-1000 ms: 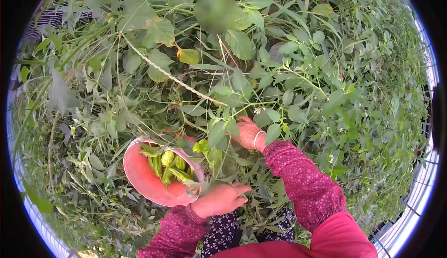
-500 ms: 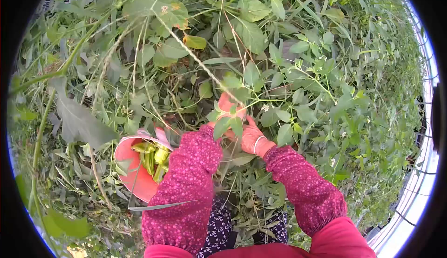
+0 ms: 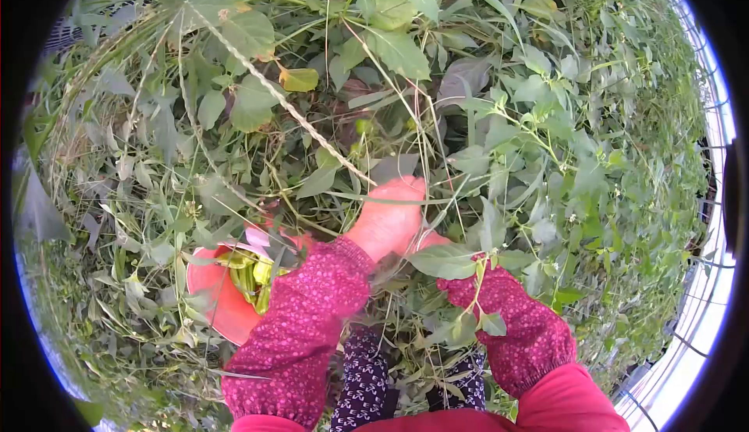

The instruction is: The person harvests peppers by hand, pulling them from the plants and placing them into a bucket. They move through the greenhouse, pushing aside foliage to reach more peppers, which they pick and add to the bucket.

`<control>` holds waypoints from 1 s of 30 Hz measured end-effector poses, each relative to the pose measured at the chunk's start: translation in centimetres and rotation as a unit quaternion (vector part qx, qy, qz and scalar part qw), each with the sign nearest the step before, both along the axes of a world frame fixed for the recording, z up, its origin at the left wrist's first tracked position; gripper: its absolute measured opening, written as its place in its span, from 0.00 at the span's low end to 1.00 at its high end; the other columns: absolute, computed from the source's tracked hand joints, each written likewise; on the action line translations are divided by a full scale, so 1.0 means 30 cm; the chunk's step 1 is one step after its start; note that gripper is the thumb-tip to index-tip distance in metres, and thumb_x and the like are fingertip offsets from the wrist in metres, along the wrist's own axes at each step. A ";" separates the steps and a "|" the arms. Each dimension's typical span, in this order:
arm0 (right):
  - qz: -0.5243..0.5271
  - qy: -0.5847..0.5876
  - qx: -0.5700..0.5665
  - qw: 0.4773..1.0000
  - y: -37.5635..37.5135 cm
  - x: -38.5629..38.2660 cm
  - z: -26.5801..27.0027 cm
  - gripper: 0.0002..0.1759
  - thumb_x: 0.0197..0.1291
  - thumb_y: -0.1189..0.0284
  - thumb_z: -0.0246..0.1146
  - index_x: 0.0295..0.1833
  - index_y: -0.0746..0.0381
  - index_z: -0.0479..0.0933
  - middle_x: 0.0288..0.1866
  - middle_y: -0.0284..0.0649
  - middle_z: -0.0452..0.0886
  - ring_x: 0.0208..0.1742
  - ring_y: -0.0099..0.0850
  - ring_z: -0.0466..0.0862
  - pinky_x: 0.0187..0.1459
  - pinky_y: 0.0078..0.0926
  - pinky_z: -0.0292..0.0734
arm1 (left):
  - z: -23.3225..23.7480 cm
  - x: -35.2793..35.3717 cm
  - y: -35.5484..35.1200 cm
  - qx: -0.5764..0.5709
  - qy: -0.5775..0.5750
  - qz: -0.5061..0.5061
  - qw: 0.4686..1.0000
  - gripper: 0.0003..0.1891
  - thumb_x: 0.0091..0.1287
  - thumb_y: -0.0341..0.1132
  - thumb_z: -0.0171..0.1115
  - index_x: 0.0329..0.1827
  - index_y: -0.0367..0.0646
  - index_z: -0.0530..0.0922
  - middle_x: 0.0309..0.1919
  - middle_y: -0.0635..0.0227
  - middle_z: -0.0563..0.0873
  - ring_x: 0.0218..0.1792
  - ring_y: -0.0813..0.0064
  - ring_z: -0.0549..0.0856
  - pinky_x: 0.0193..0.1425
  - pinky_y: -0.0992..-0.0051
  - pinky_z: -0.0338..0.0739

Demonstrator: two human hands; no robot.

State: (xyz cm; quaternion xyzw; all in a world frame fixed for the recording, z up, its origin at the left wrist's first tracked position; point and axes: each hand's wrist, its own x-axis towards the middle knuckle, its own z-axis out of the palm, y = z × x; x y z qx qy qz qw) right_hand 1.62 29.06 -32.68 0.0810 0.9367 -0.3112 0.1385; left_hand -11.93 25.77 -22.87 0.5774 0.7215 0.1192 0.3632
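Note:
My left hand (image 3: pixel 390 212), in an orange-pink glove, is among the stems at the centre. Its back faces me and its fingers curl downward, apparently closed; whatever they hold is hidden. Touching or just beside it is my right hand (image 3: pixel 431 239), mostly covered by a broad green leaf (image 3: pixel 445 260), so its fingers do not show. A leafy weed stem (image 3: pixel 474 295) lies across my right sleeve. Small round green fruits (image 3: pixel 363 126) show in the foliage beyond my left hand. Left of my forearm, a red-orange bucket (image 3: pixel 226 311) holds several yellow-green peppers (image 3: pixel 251 276).
Dense weeds and leaves surround me on all sides. A long pale dry stalk (image 3: pixel 273 88) slants down towards my left hand. A yellowing leaf (image 3: pixel 298 80) hangs further off. Along the right edge runs a pale wire-grid border (image 3: pixel 694 307).
The leafy stem in front of my hands has come down towards me and over my right forearm. My left hand's back now shows fully; my right hand has become mostly hidden.

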 end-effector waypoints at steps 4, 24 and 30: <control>0.016 0.058 0.009 0.998 -0.006 0.003 -0.029 0.20 0.67 0.61 0.44 0.62 0.37 0.68 0.67 0.41 0.66 0.70 0.30 0.63 0.71 0.41 0.44 | -0.108 -0.234 -0.087 0.119 -0.462 0.443 0.759 0.13 0.63 0.26 0.51 0.47 0.38 0.79 0.38 0.64 0.84 0.39 0.77 0.83 0.43 0.78 0.77; -0.046 0.153 -0.001 0.987 -0.008 -0.017 -0.005 0.16 0.67 0.62 0.45 0.54 0.44 0.76 0.37 0.37 0.81 0.44 0.37 0.80 0.62 0.41 0.60 | -0.512 -0.374 -0.012 0.082 -0.378 0.289 0.876 0.15 0.60 0.40 0.56 0.48 0.45 0.77 0.44 0.58 0.81 0.48 0.59 0.79 0.52 0.67 0.74; -0.024 0.039 -0.094 0.994 0.029 -0.024 0.069 0.13 0.63 0.65 0.55 0.52 0.50 0.76 0.43 0.37 0.82 0.47 0.38 0.79 0.60 0.39 0.61 | 0.063 -0.349 0.047 -0.194 0.206 -0.166 0.945 0.22 0.60 0.41 0.60 0.57 0.47 0.70 0.57 0.64 0.77 0.56 0.65 0.76 0.58 0.62 0.72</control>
